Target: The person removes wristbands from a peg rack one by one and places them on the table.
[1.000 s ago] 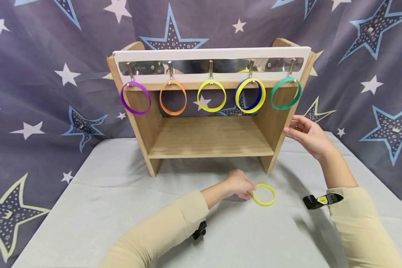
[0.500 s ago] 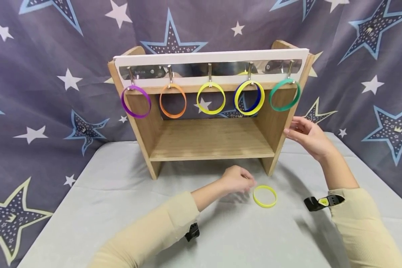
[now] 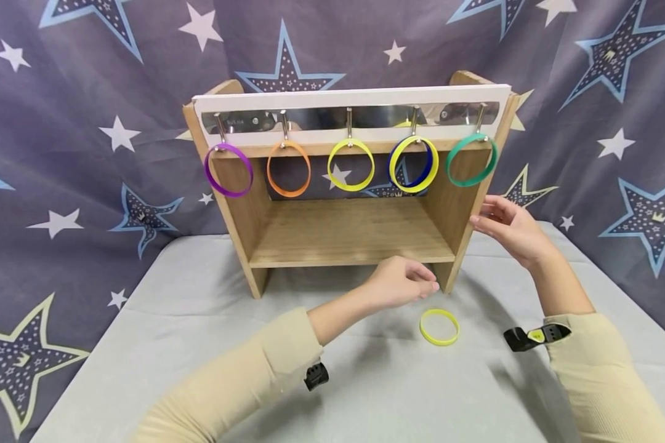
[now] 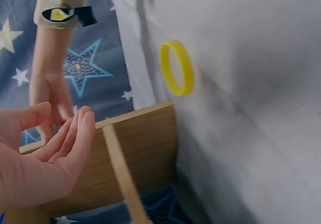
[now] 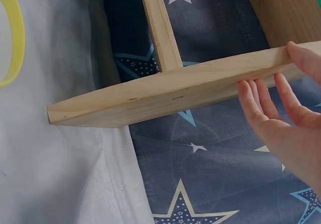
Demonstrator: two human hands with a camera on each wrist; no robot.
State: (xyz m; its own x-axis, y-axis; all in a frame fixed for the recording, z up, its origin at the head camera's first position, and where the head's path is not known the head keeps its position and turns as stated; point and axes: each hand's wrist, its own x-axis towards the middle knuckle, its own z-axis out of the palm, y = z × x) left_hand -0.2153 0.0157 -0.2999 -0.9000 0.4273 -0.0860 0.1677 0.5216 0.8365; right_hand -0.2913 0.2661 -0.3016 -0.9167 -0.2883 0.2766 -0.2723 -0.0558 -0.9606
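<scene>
My left hand (image 3: 400, 283) hovers above the cloth in front of the wooden shelf (image 3: 349, 227), fingers loosely bent with nothing between them. Just below its fingertips a yellow wristband (image 3: 441, 343) lies flat on the cloth, apart from the hand. At the shelf's right side panel, my right hand (image 3: 515, 234) grips the edge, thumb on the front and fingers on the outer face, as the right wrist view shows. From the hook rail (image 3: 321, 118) hang a purple wristband (image 3: 229, 194), an orange one, a yellow one, a yellow and a blue one sharing a hook, and a green one.
Grey cloth (image 3: 410, 394) covers the table. Behind the shelf hangs a dark curtain (image 3: 144, 92) with stars. Each sleeve carries a black wrist camera, one of them (image 3: 316, 375) under the left forearm. The shelf's lower board juts forward near the left hand.
My left hand has let go of the yellow wristband and risen away from it toward the shelf. The wristband stays on the cloth. My right hand keeps its hold on the panel.
</scene>
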